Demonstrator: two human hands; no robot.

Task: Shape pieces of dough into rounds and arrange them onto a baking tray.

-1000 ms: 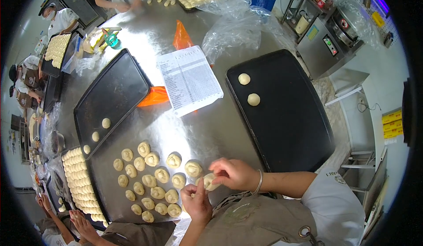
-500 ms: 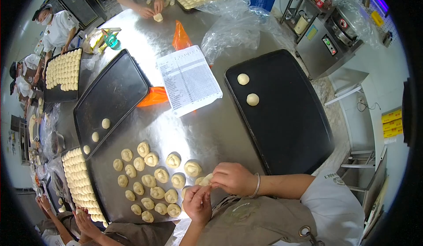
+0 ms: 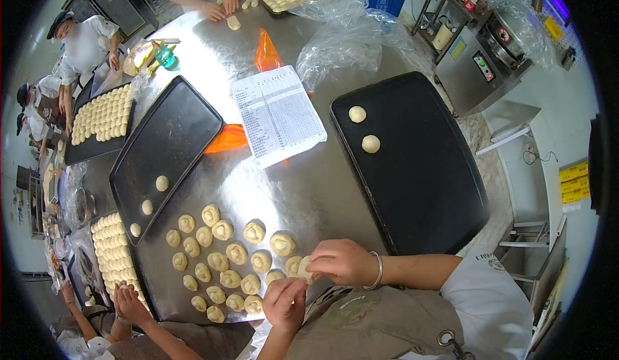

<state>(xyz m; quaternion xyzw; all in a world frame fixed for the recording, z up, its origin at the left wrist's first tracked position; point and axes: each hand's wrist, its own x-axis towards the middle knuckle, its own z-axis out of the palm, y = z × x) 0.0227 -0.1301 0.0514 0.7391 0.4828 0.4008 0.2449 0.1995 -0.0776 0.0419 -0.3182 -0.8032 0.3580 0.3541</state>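
Observation:
At the near edge of the steel table (image 3: 309,192), my right hand (image 3: 343,262) pinches a flattened pale dough piece (image 3: 304,268) between thumb and fingers. My left hand (image 3: 285,303) is closed just below, its fingertips meeting the dough's near edge, partly hidden by the fingers. To the left lie several shaped dough buns (image 3: 236,253) with folded tops, in loose rows. Closest to my hands are a bun (image 3: 282,244) and others partly behind my fingers. Right of my hands is a large black tray (image 3: 419,186) bearing two smooth dough balls (image 3: 371,144).
Another black tray (image 3: 169,128) at left holds three dough balls. Filled trays of dough (image 3: 102,116) stand beyond it, with co-workers' hands (image 3: 132,305) nearby. A printed sheet (image 3: 278,116), orange plastic (image 3: 227,139) and clear plastic film (image 3: 342,50) lie mid-table. A metal machine (image 3: 474,63) stands back right.
The black tray at left has shifted slightly right with its balls, and the filled tray behind it has turned. My right hand has opened the dough piece more into view; my left hand moved slightly.

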